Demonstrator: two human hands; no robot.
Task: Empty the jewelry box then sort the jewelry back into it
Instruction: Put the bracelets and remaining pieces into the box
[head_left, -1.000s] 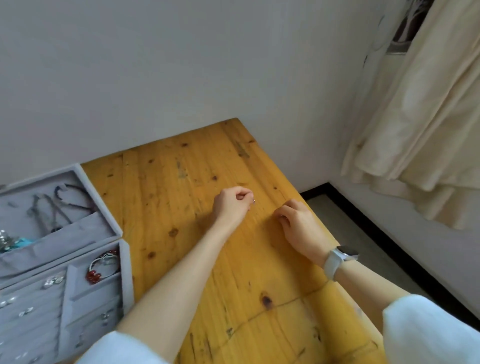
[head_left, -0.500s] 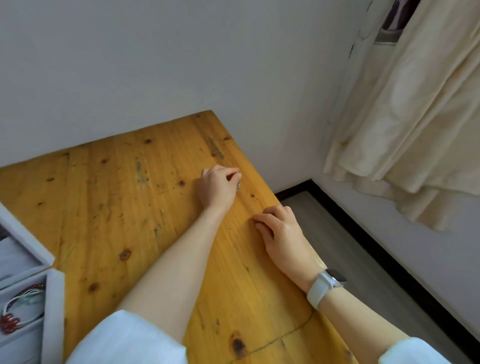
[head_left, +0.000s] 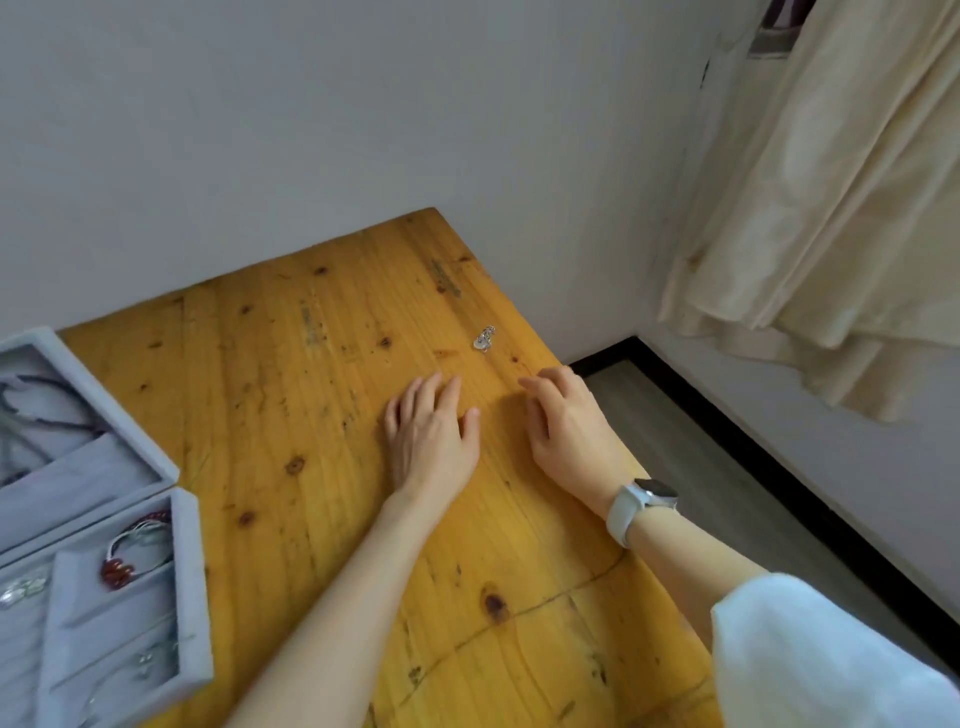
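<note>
A small silver jewelry piece (head_left: 484, 338) lies alone on the wooden table (head_left: 291, 405), near its far right edge. My left hand (head_left: 431, 436) rests flat on the wood just below it, fingers spread and empty. My right hand (head_left: 566, 421), with a white watch on the wrist, hovers beside it with loosely curled fingers, holding nothing. The grey velvet jewelry box (head_left: 187, 613) stands open at the left edge; a silver bracelet with red beads (head_left: 127, 556) lies in one compartment, dark cords (head_left: 31, 415) in the upper tray, and small silver pieces (head_left: 21, 590) in the ring slots.
The table's right edge drops to a grey floor (head_left: 727, 499) with a black skirting. A white wall runs behind the table. A cream curtain (head_left: 831, 208) hangs at the upper right.
My left hand has let go of the small silver piece, which now lies on the table, and has drawn back toward me and opened flat. The view has swung left, showing the box again.
</note>
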